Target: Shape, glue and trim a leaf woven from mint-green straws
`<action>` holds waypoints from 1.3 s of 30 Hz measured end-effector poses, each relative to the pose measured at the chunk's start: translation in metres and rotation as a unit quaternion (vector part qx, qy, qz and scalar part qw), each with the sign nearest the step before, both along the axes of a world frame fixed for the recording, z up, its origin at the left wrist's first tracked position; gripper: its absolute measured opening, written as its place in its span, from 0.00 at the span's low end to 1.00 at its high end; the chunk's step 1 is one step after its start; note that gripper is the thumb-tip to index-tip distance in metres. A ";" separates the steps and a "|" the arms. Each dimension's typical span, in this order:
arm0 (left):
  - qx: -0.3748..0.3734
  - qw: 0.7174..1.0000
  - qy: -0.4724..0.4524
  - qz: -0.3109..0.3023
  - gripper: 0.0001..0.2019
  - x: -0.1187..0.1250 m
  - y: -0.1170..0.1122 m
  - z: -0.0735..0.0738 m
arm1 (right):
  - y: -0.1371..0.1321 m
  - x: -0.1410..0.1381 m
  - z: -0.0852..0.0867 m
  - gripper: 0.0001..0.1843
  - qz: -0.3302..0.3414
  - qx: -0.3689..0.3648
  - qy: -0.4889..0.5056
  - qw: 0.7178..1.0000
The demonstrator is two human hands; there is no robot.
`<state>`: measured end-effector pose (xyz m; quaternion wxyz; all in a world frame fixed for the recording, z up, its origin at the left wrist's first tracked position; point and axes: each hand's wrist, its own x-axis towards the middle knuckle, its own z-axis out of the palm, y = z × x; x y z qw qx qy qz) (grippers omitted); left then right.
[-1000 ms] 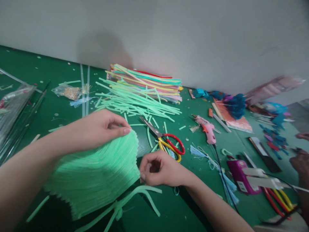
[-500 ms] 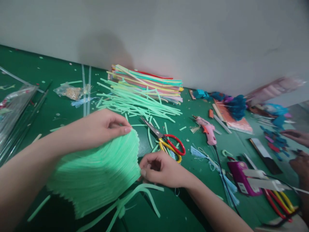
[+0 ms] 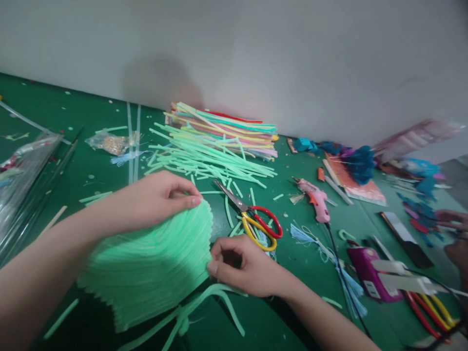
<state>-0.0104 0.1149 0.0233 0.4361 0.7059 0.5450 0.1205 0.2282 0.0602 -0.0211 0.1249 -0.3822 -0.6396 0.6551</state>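
A curved panel of mint-green pipe cleaners (image 3: 153, 273), laid side by side with a zigzag edge, is held up above the table. My left hand (image 3: 168, 197) pinches its upper corner between thumb and fingers. At the lower right edge, my right hand (image 3: 237, 263) grips the panel with thumb and forefinger; its exact fingertip contact is partly hidden. Below the panel hang or lie several loose green pipe-cleaner ends (image 3: 215, 292), crossing at a knot. Scissors (image 3: 252, 214) with one red and one yellow handle lie just beyond my right hand.
Green pipe cleaners (image 3: 208, 158) lie piled before a multicoloured bundle (image 3: 226, 124) by the wall. To the right are a pink glue gun (image 3: 314, 200), blue tassels (image 3: 347, 280), a purple power strip (image 3: 373, 273) and a knife (image 3: 405, 239). Another person's hand (image 3: 451, 219) works at the far right.
My right hand has shifted slightly down and left along the panel's edge. The whole view has moved a little, and the other person's hand has moved slightly right.
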 end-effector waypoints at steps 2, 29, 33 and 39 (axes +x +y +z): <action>-0.004 1.000 0.005 0.008 0.12 0.001 -0.001 0.001 | 0.001 0.001 -0.002 0.16 0.005 -0.010 0.005 1.000; -0.005 0.999 -0.007 0.034 0.18 -0.005 0.000 0.002 | 0.002 0.001 -0.008 0.22 -0.038 -0.156 0.016 0.987; -0.003 0.999 -0.004 0.035 0.16 -0.005 0.001 0.002 | 0.002 0.001 -0.008 0.22 -0.058 -0.157 0.019 0.986; -0.012 0.999 -0.006 0.040 0.17 -0.005 0.001 0.002 | 0.003 0.001 -0.010 0.21 -0.057 -0.188 0.054 0.979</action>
